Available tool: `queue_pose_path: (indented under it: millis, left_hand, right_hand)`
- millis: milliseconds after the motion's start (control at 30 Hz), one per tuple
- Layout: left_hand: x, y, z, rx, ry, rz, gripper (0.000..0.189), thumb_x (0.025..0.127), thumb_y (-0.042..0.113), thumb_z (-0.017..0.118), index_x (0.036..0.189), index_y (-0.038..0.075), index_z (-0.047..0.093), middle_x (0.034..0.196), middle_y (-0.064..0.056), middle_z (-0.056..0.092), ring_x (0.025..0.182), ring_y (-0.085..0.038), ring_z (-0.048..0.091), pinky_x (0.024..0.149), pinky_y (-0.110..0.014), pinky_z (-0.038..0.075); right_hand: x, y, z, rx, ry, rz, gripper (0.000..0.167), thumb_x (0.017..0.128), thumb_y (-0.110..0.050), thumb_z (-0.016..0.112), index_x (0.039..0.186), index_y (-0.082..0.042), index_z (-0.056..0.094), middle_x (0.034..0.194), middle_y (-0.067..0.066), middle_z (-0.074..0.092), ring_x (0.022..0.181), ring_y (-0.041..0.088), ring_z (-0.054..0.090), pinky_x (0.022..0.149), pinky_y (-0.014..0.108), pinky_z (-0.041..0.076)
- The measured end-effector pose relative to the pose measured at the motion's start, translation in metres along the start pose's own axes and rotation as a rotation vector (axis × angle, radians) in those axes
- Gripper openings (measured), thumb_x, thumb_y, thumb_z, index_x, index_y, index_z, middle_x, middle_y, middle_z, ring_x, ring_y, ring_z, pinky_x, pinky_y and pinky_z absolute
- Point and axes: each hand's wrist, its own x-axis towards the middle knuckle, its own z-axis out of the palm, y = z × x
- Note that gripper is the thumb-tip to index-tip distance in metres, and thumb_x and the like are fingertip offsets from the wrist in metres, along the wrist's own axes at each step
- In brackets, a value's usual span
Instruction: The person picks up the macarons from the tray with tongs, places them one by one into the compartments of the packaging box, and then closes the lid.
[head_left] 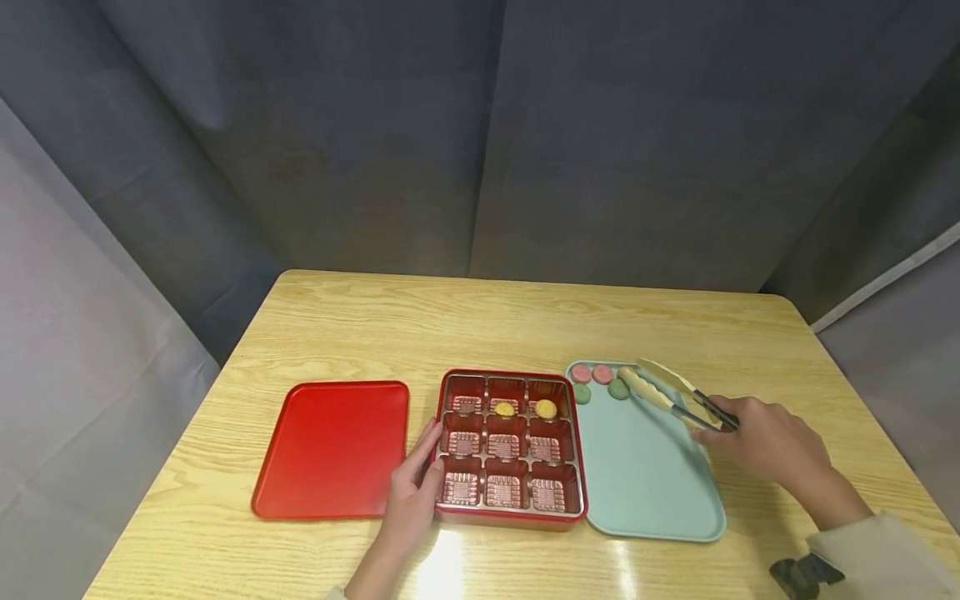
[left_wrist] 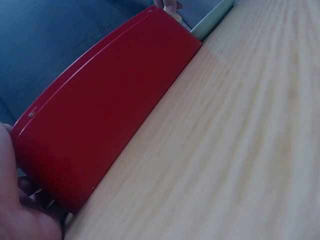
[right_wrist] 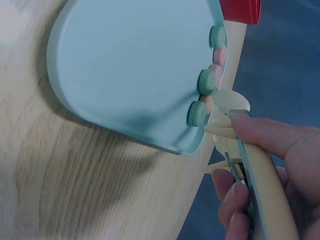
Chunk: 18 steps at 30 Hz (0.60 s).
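Observation:
My right hand (head_left: pixel 765 437) grips a pair of tongs (head_left: pixel 651 388) with cream ends and dark handles. The ends stand apart over the far side of a mint-green tray (head_left: pixel 652 492). By the tips lie green macarons (right_wrist: pixel 196 114) and a partly hidden beige one (right_wrist: pixel 209 103); whether the tips touch any, I cannot tell. Pink macarons (head_left: pixel 602 374) sit beside them. On the left wall of a red compartment box (head_left: pixel 510 517), my left hand (head_left: pixel 412 492) rests with extended fingers. Yellow macarons (head_left: pixel 546 409) occupy the back-middle and back-right compartments; a dark shape shows in the back-left one.
A flat red tray (head_left: pixel 333 450) lies left of the box on the wooden table (head_left: pixel 450 325). The mint tray adjoins the box's right side. Grey curtains (head_left: pixel 480 150) hang behind the table and at both sides.

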Motion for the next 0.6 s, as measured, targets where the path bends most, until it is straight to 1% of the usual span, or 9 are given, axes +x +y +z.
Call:
queue_pose_path:
  millis: [33,67,100,167,233,433,600]
  left_hand:
    - [0.0,0.0,0.0,0.001,-0.001,0.001,0.048,0.094,0.001,0.047,0.141,0.01,0.044,0.152,-0.012,0.031,0.141,-0.027,0.026,0.11,-0.014,0.019]
    - [0.0,0.0,0.0,0.001,-0.001,0.001,0.048,0.094,0.001,0.047,0.141,0.01,0.044,0.152,-0.012,0.031,0.141,-0.027,0.026,0.11,-0.014,0.019]
    - [0.0,0.0,0.0,0.001,-0.001,0.001,0.048,0.094,0.001,0.047,0.141,0.01,0.043,0.152,-0.012,0.031,0.141,-0.027,0.026,0.11,-0.014,0.019]
    - [0.0,0.0,0.0,0.009,-0.002,0.001,0.048,0.094,0.001,0.047,0.141,0.01,0.043,0.152,-0.012,0.031,0.141,-0.028,0.026,0.11,-0.015,0.019]
    - [-0.001,0.0,0.0,0.02,-0.001,0.002,0.048,0.095,0.002,0.047,0.141,0.01,0.043,0.152,-0.012,0.031,0.141,-0.028,0.026,0.11,-0.015,0.018]
    - [-0.001,-0.001,0.0,0.03,-0.002,0.004,0.047,0.095,0.004,0.048,0.141,0.011,0.043,0.152,-0.011,0.031,0.141,-0.028,0.025,0.111,-0.016,0.017]
    - [-0.001,0.0,0.0,0.035,-0.003,-0.001,0.048,0.095,0.003,0.048,0.142,0.011,0.043,0.152,-0.01,0.031,0.141,-0.027,0.025,0.111,-0.015,0.017]
  right_hand:
    - [0.002,0.001,0.0,-0.001,-0.013,0.004,0.095,0.077,-0.07,0.056,0.139,0.001,0.042,0.072,0.015,0.054,0.05,0.016,0.034,0.041,0.028,0.027]
    - [0.003,0.002,-0.001,-0.005,-0.023,0.008,0.096,0.077,-0.071,0.055,0.139,0.001,0.042,0.081,0.023,0.059,0.052,0.017,0.038,0.041,0.029,0.028]
    - [0.005,0.003,-0.002,-0.008,-0.035,0.014,0.097,0.076,-0.072,0.055,0.139,0.001,0.042,0.091,0.028,0.061,0.053,0.017,0.04,0.042,0.03,0.029]
    - [0.007,0.004,-0.003,-0.016,-0.054,0.019,0.098,0.076,-0.073,0.054,0.139,0.001,0.041,0.111,0.036,0.057,0.057,0.019,0.045,0.042,0.03,0.031]
    - [0.009,0.005,-0.004,-0.022,-0.069,0.021,0.099,0.076,-0.074,0.053,0.14,0.001,0.041,0.119,0.039,0.052,0.061,0.021,0.048,0.043,0.031,0.032]
    - [0.012,0.006,-0.008,-0.023,-0.09,0.016,0.095,0.079,-0.07,0.054,0.139,0.003,0.041,0.126,0.04,0.046,0.069,0.023,0.051,0.045,0.03,0.034]
    - [0.013,0.004,-0.011,-0.015,-0.113,0.001,0.091,0.082,-0.064,0.056,0.138,0.005,0.041,0.126,0.037,0.049,0.069,0.022,0.052,0.047,0.03,0.035]
